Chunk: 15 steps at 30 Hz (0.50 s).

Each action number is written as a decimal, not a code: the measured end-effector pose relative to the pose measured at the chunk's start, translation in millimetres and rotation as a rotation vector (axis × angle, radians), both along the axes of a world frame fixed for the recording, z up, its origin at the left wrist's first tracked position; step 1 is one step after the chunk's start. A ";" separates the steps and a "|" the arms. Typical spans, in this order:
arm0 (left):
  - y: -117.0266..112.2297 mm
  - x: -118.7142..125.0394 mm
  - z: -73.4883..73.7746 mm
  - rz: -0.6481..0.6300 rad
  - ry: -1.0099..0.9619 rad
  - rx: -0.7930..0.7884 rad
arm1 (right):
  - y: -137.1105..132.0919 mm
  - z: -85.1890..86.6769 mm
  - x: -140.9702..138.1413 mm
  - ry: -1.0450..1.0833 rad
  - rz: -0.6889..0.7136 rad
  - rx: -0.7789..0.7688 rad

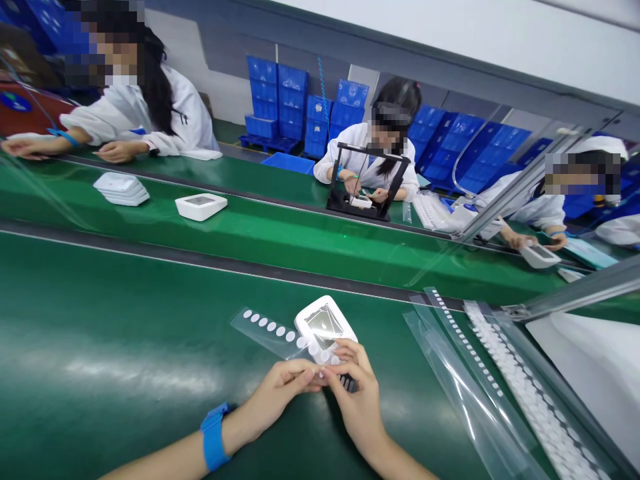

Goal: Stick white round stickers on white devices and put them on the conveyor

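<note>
I see a small white device [325,329] with a grey screen lying face-up on the green bench, its near end under my fingertips; a clear film strip [270,329] carrying a row of white round dots lies flat, touching its left side, slanting away leftward.

We find the device [325,328] on the bench [125,347], sticker strip [273,330] to its left, more strips [480,373] right, conveyor [250,227] behind.
</note>
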State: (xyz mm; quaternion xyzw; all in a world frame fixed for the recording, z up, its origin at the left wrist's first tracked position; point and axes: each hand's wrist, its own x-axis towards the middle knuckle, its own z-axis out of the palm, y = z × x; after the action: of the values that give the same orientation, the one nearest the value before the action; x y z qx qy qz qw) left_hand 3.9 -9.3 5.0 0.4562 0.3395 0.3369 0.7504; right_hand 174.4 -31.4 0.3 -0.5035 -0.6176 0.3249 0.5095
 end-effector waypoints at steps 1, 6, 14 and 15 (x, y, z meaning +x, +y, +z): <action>-0.2 0.6 -0.5 0.005 0.007 0.012 | -1.0 0.1 -0.4 0.002 0.011 0.001; 1.1 1.9 -5.6 0.028 0.046 0.035 | -9.4 0.4 -2.1 -0.053 0.047 0.051; 29.9 -23.0 -1.1 -0.113 0.222 0.209 | 28.1 8.2 39.0 -0.108 -0.091 -0.059; 32.4 -25.5 -0.4 -0.130 0.245 0.237 | 34.7 6.9 45.5 -0.093 -0.101 -0.118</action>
State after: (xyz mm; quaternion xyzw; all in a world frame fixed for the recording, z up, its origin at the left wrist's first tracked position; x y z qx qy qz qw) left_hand -21.6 23.2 4.5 0.6002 0.3558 0.2671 0.6647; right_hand 219.9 3.3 7.1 -0.5775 -0.5941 0.3109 0.4656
